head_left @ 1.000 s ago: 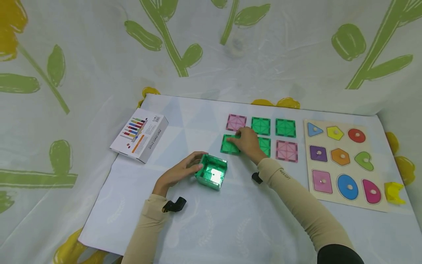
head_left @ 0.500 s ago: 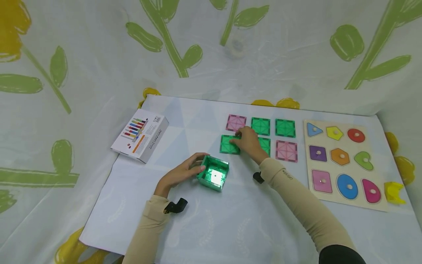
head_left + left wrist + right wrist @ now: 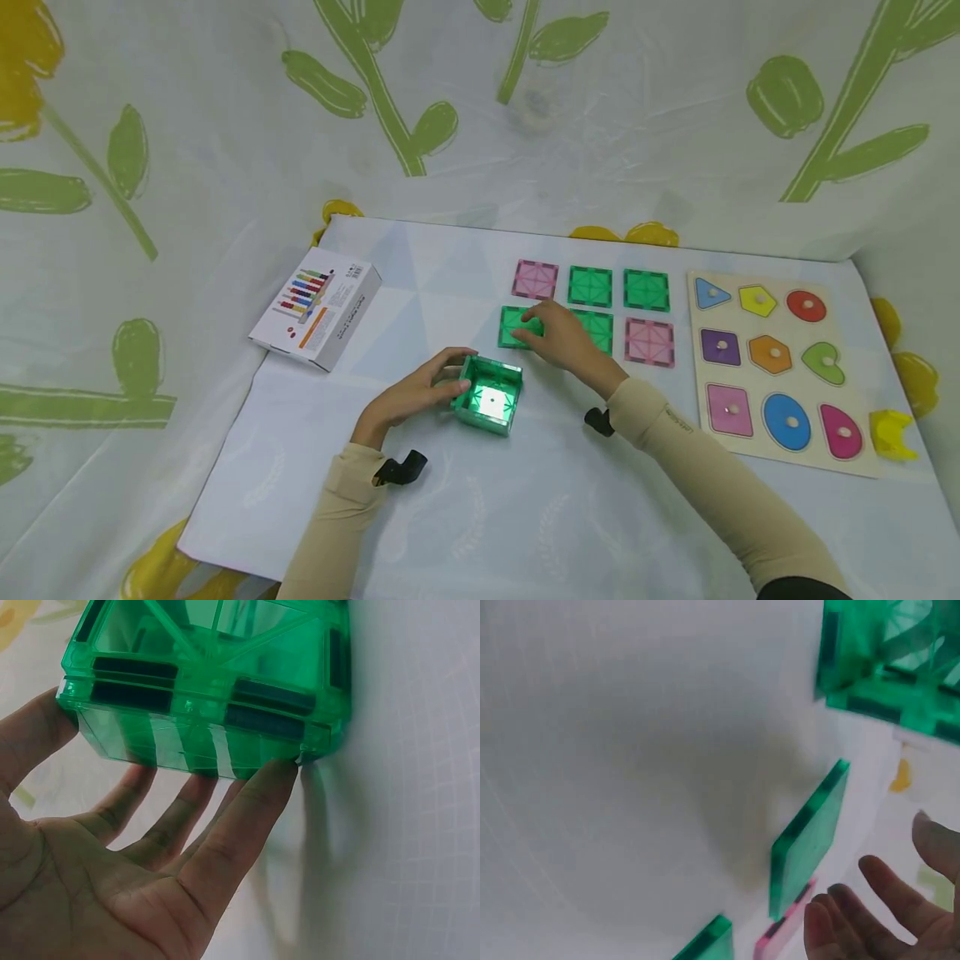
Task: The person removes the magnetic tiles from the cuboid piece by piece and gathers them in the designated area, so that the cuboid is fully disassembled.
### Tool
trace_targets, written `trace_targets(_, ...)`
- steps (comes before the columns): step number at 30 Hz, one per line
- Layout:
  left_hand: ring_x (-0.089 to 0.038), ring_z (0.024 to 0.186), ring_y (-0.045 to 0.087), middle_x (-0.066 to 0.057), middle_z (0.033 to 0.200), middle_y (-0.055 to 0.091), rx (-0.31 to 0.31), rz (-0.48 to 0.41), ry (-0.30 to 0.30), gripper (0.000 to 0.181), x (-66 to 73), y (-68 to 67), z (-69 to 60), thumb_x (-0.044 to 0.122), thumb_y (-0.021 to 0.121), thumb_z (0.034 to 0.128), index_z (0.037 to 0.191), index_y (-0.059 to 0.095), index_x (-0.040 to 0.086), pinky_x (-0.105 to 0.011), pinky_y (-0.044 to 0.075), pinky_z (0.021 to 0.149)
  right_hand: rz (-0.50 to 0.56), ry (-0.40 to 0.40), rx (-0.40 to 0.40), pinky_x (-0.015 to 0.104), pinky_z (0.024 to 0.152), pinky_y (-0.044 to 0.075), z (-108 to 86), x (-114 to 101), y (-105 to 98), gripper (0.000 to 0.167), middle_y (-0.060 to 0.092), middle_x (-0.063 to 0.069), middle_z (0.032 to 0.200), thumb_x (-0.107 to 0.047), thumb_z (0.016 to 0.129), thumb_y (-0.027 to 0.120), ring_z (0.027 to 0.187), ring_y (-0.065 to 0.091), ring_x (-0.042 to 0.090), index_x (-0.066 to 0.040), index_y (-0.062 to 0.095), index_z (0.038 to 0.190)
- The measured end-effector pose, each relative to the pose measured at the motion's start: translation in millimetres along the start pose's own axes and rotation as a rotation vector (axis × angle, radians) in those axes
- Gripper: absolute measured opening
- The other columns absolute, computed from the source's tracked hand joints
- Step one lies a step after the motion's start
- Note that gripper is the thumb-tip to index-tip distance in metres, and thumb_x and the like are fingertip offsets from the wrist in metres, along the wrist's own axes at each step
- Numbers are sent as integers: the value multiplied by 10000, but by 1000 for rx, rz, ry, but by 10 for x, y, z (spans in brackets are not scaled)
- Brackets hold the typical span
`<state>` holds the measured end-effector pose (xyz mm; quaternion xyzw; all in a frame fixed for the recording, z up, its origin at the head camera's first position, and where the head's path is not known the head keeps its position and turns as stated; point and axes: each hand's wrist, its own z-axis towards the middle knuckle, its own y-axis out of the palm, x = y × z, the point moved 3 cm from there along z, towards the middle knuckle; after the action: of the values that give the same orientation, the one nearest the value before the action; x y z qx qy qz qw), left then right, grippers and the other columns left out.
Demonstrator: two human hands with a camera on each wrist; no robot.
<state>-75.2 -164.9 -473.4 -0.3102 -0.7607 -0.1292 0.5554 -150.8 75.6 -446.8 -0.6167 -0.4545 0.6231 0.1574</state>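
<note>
My left hand (image 3: 408,392) holds a green see-through box of magnetic tiles (image 3: 483,421), whose top faces up uncovered. In the left wrist view its thumb and fingers reach round the near wall of the box (image 3: 195,697). Over the nearer-left green magnetic tile (image 3: 510,327) hovers my right hand (image 3: 567,340), partly hiding it. The right wrist view shows that hand (image 3: 900,922) with fingers apart and nothing between them, beside a flat green tile (image 3: 814,836). Further flat tiles lie in two rows: a pink one (image 3: 536,279), several green (image 3: 590,286), another pink (image 3: 649,342).
To the right lies a wooden shape puzzle board (image 3: 783,392) with knobbed pieces, and a yellow notched piece (image 3: 891,435) by its corner. A white printed carton (image 3: 315,308) sits at the table's left edge. Floral fabric (image 3: 600,150) rises behind the table.
My right hand has drawn back slightly to the right and nearer, its fingers parting from the green tile, which stays put. The held box has shifted a little to the right.
</note>
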Motion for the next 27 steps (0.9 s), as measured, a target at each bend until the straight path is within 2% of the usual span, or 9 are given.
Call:
trace_targets(4, -405, 1527, 251, -94, 1626, 310, -8, -6, 1, 567, 22, 16, 6, 326, 572, 1018, 1524, 322, 276, -593, 422, 1123, 21, -75, -48, 543, 1077, 481, -138, -86, 43, 454, 628, 158, 1361, -384, 1007, 596, 1292, 572, 358, -28, 645, 1283)
trace_targets(12, -385, 1521, 276, -81, 1607, 349, -17, 7, -3, 565, 9, 40, 36, 346, 582, 1008, 1513, 338, 282, -583, 429, 1120, 81, -118, -211, 554, 1108, 454, -433, -75, 124, 531, 617, 128, 1404, -445, 1069, 424, 1342, 556, 335, -59, 561, 1408)
trace_targets(16, -391, 1516, 284, -82, 1605, 351, -16, 14, 6, 571, 3, 57, 43, 364, 588, 1003, 1510, 342, 276, -593, 416, 1127, 114, -132, -255, 546, 1089, 473, -555, -59, 128, 527, 633, 103, 1385, -448, 1050, 478, 1311, 581, 307, -81, 552, 1421)
trace_targets(20, -406, 1513, 282, -89, 1611, 336, -9, 19, 10, 587, 3, 82, 44, 393, 590, 997, 1514, 339, 274, -616, 395, 1134, 109, -172, -263, 532, 1039, 515, -642, -75, 123, 522, 655, 102, 1354, -425, 1020, 556, 1262, 615, 297, -81, 555, 1413)
trace_targets(27, -403, 1501, 308, -82, 1591, 372, 4, 29, 20, 595, 23, 152, 59, 420, 601, 985, 1505, 354, 266, -643, 368, 1140, 142, -227, -210, 522, 1011, 541, -704, -78, 111, 444, 683, 91, 1308, -336, 1004, 612, 1235, 637, 304, -80, 591, 1366)
